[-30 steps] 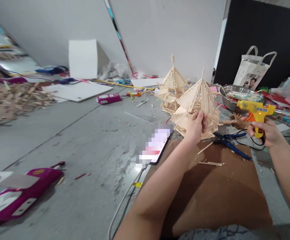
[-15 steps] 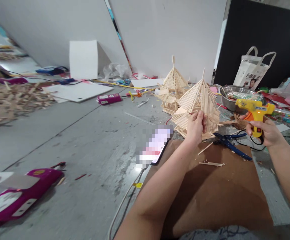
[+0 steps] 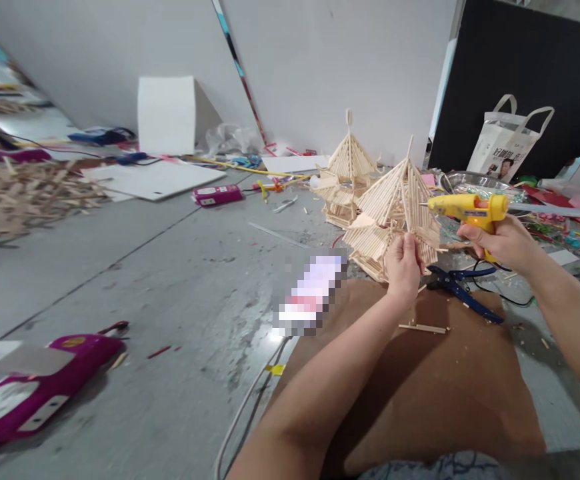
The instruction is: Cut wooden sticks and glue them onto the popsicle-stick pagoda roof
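Note:
My left hand (image 3: 404, 265) is closed in a pinch, thumb on top, in front of the lower roof of a pagoda-like model (image 3: 395, 193) built from thin wooden sticks. Whatever is between those fingertips is hidden. My right hand (image 3: 507, 243) grips a yellow hot glue gun (image 3: 470, 208) with a clear glue stick out of its back end. The gun's metal nozzle points left, close to the right side of the model's upper roof; I cannot tell if it touches. Behind stands a second stick model (image 3: 349, 160).
Blue-handled pliers (image 3: 463, 293) and cut sticks (image 3: 424, 328) lie by a brown board (image 3: 445, 393). Left of it is a lit phone (image 3: 315, 287) on a cable. Two magenta devices (image 3: 45, 383) sit on the floor. A metal bowl (image 3: 450, 181) stands behind the glue gun.
My right hand has brought the glue gun left and turned it so its nozzle is near the roof. My left hand has shifted slightly right and down along the model.

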Tool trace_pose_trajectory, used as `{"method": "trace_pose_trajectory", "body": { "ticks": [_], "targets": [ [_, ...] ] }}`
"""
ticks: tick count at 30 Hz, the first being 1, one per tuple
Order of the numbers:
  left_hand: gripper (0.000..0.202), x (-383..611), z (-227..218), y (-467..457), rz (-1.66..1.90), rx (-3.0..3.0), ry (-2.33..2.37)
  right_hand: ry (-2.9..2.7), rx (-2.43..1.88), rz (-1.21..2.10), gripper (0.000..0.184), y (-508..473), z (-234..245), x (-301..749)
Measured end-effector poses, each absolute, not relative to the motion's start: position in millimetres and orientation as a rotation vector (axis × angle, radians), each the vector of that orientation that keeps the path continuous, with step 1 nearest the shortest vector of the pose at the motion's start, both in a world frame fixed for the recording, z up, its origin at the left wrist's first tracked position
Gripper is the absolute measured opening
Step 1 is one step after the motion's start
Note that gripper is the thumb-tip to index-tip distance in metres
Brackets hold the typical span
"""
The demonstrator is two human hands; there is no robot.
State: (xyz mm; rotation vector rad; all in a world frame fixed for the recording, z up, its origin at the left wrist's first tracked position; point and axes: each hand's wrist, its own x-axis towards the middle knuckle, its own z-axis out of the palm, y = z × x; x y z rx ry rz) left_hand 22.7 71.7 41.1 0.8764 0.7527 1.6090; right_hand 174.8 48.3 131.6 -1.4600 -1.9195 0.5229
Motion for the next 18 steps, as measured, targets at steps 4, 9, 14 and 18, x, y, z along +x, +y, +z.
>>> {"method": "trace_pose_trajectory", "body": {
  "ticks": [4,9,14,18],
  "targets": [
    [0.041,23,39,73,1.642,0.862,0.748,-2.027,-1.492,0.358,0.032,48,131,171],
    [0.043,24,36,74,1.665,0.858,0.733,-2.128,-1.334,0.302,0.029,47,133,160],
    [0.043,23,38,73,1.654,0.842,0.746,-2.103,-1.330,0.282,0.026,51,133,155],
    [0.040,22,40,73,1.652,0.834,0.757,-2.063,-1.334,0.258,0.022,53,132,154]
  ]
}}
